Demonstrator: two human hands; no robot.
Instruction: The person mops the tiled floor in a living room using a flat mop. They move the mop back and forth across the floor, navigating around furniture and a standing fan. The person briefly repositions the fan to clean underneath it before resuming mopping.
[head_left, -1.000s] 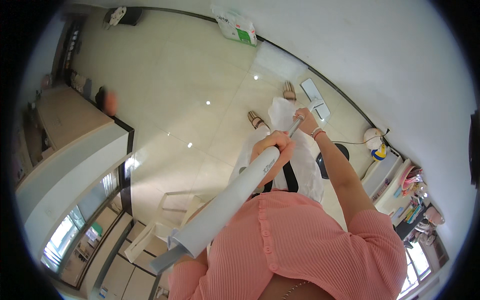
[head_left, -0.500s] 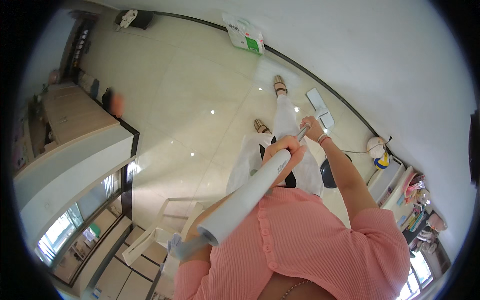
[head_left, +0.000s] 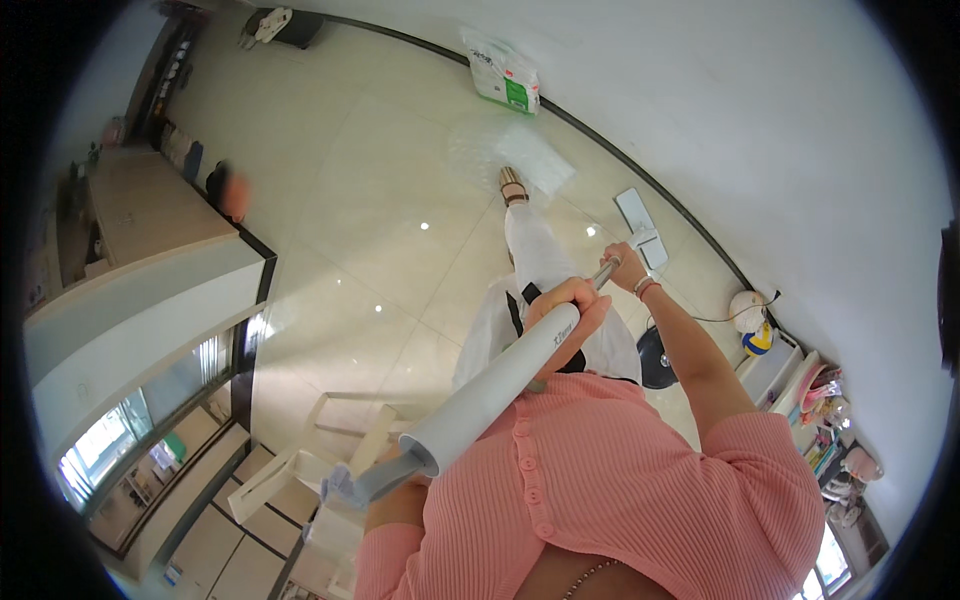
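A mop with a thick pale grey upper handle [head_left: 495, 385] slants across my front, its upper end by my left side. My left hand [head_left: 590, 312] is closed round the pole just below the thick part. Farther down, my right hand [head_left: 628, 268] grips the thin metal shaft [head_left: 606, 270], near the mop head. The flat white mop head [head_left: 634, 210] rests on the tiled floor close to the right wall, past my right hand. My left forearm is partly hidden behind the thick handle.
A white and green plastic bag [head_left: 505, 80] leans at the far wall. Near my front foot lies a clear, crinkled sheet [head_left: 535, 158]. A round black object [head_left: 656, 358], a ball [head_left: 757, 340] and a cluttered shelf [head_left: 815, 410] stand right. A wooden-topped cabinet [head_left: 165, 215] stands left.
My front foot appears farther left, and the other foot is now mostly hidden behind my leg. More of the clear sheet shows. Both hands keep their hold on the mop.
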